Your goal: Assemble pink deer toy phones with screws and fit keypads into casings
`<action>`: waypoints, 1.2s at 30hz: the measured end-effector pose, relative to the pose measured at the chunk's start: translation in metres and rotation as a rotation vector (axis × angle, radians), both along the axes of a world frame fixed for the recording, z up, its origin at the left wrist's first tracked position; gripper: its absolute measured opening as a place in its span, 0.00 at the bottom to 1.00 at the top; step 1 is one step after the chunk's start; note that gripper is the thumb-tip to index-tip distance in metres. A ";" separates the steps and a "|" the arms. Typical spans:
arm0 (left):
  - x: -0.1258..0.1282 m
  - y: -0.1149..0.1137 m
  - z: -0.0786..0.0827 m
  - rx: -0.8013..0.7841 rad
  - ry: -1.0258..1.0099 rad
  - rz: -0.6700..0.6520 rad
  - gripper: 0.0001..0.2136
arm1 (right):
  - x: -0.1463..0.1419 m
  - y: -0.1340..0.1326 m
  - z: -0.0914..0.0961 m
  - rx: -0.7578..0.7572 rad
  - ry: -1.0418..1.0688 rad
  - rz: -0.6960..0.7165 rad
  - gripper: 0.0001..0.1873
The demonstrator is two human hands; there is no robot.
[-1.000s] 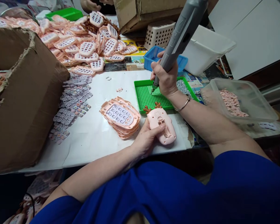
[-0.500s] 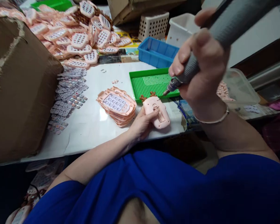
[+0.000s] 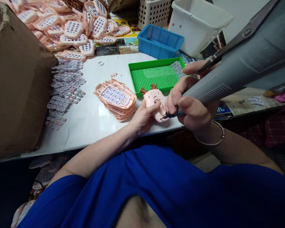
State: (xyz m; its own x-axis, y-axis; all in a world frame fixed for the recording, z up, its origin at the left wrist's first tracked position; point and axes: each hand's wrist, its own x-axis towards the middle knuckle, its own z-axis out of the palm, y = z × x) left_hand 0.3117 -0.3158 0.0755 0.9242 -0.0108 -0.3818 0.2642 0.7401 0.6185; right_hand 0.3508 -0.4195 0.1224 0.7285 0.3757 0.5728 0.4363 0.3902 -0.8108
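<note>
A cardboard box (image 3: 21,88) stands well to the left of the green tray (image 3: 145,80). Between box and tray, nearer the box, lie rows of small button pieces (image 3: 61,91); beyond them, to the tray's far left, is a heap of pink shells (image 3: 73,30). A stack of shells (image 3: 116,96), the top one fitted with pale buttons, sits just left of the tray. In front of the tray's near rim, the left hand (image 3: 142,117) grips a toy phone (image 3: 152,98), back up, its brown antlers towards the tray; the thumb presses beside the battery slot, while the other fingers are largely hidden and their spacing cannot be told. Behind the tray is a blue bin (image 3: 160,44); in its far right corner, screws (image 3: 177,69). Right of the tray's near corner, the right hand (image 3: 194,104) has its fingers curled around a grey electric screwdriver (image 3: 228,69), whose bit slants down to the phone's near end; whether it touches cannot be told.
</note>
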 end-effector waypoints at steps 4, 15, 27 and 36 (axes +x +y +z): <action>0.001 -0.001 -0.003 -0.026 -0.010 0.007 0.23 | 0.003 -0.003 -0.011 -0.073 -0.046 0.053 0.19; 0.001 0.001 0.000 -0.008 -0.001 -0.026 0.22 | 0.008 0.005 -0.011 -0.065 0.118 0.065 0.20; 0.002 0.002 0.007 0.007 0.101 -0.043 0.11 | 0.024 -0.009 0.023 -0.002 -0.026 -0.388 0.23; -0.007 0.013 0.034 -0.068 0.110 -0.123 0.13 | 0.063 -0.028 0.006 0.003 -0.332 -0.628 0.23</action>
